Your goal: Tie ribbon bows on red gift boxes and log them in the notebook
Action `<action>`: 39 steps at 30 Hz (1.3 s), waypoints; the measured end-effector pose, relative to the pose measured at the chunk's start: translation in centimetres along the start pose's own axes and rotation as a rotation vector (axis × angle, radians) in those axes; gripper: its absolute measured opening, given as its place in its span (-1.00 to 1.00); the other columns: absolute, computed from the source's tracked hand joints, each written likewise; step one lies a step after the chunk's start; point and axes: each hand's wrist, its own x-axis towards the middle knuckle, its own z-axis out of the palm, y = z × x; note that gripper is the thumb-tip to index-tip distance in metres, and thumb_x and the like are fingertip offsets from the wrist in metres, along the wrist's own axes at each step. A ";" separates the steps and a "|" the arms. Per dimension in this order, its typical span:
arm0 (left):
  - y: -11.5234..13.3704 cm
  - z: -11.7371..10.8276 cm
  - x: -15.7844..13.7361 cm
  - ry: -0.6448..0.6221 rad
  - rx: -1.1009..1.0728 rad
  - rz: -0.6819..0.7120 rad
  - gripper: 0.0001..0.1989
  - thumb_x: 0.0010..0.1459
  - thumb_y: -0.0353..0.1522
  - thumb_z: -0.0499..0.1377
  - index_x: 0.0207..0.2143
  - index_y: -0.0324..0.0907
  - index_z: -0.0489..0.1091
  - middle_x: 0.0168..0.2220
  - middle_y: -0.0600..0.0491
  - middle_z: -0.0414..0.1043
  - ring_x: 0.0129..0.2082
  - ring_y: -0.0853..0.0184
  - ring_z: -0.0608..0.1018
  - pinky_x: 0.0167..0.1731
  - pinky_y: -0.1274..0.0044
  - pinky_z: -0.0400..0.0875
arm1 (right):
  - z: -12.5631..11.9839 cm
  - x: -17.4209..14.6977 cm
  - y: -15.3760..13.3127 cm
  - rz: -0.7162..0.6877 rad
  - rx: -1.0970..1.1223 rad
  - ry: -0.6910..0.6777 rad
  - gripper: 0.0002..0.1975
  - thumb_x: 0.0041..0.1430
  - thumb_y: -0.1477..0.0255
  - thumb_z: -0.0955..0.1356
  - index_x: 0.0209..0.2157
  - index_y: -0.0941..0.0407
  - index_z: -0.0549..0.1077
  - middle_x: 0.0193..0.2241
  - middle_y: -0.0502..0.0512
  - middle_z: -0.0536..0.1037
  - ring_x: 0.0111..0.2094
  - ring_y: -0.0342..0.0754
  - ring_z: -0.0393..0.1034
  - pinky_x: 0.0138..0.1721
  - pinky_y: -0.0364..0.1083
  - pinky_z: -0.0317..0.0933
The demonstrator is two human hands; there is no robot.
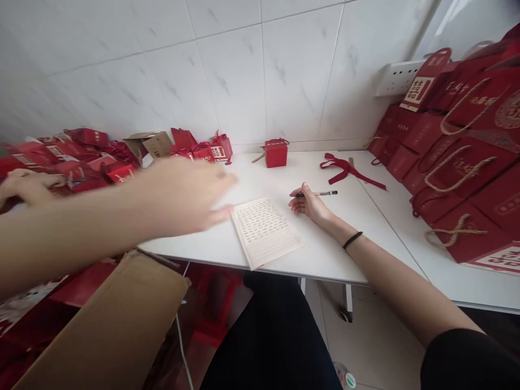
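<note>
My right hand (309,205) rests on the white table (195,238) with its fingers curled round a black pen (325,193), which points to the right. Left of it lies a notebook (280,244), its upper part covered in rows of handwriting and its lower lines blank. My left hand (190,192) is smeared by motion above the table; its thumb and fingers look apart, and nothing shows between them. The thumb tip is close to the notebook's upper left corner; whether it touches I cannot tell.
A small red gift box (276,154) stands near the wall, and red ribbon (345,169) lies to its right. Red gift bags (459,135) are stacked at right. Red boxes (85,162) heap up at left, by another person's hand (28,185). An open carton (117,319) sits below.
</note>
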 end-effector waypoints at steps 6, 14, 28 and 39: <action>7.4 6.1 11.1 -0.165 -0.006 0.224 -0.78 0.08 -0.33 0.08 -0.28 -0.23 0.45 -0.32 -0.12 0.50 -0.25 0.17 0.53 -0.27 0.45 0.31 | 0.0 0.4 0.5 -0.132 -0.014 0.102 -0.41 0.05 -0.15 0.28 -0.50 0.16 0.37 -0.57 0.05 0.35 -0.55 -0.13 0.25 -0.61 -0.22 0.14; 4.5 14.0 14.6 0.125 -0.612 -0.171 -0.76 0.07 -0.34 -0.05 -0.54 -0.18 0.35 -0.59 0.04 0.39 -0.59 0.34 0.39 -0.56 0.52 0.12 | -0.1 0.2 0.0 -0.289 -0.004 0.278 -0.67 0.10 0.20 0.31 -0.57 0.14 0.36 -0.69 -0.08 0.13 -0.66 -0.19 0.10 -0.61 -0.19 0.02; 4.8 16.4 15.0 0.067 -0.614 -0.073 -0.79 -0.02 -0.35 -0.01 -0.63 -0.20 0.30 -0.65 0.05 0.31 -0.61 0.36 0.33 -0.55 0.50 0.01 | 4.2 -4.8 0.3 -0.296 -0.156 0.057 -0.88 0.15 0.52 0.33 -0.37 0.07 0.25 -0.62 -0.13 0.29 -0.60 -0.18 0.20 -0.54 -0.17 0.11; 6.5 16.4 15.2 0.126 -0.705 -0.123 -0.83 0.04 -0.37 0.06 -0.43 -0.23 0.42 -0.50 -0.04 0.39 -0.37 0.22 0.43 -0.43 0.47 0.10 | 7.7 -7.3 1.2 -0.098 -0.417 -0.241 -0.70 0.24 0.43 0.30 -0.53 0.10 0.14 -0.63 -0.10 0.21 -0.61 -0.21 0.04 -0.60 -0.20 0.01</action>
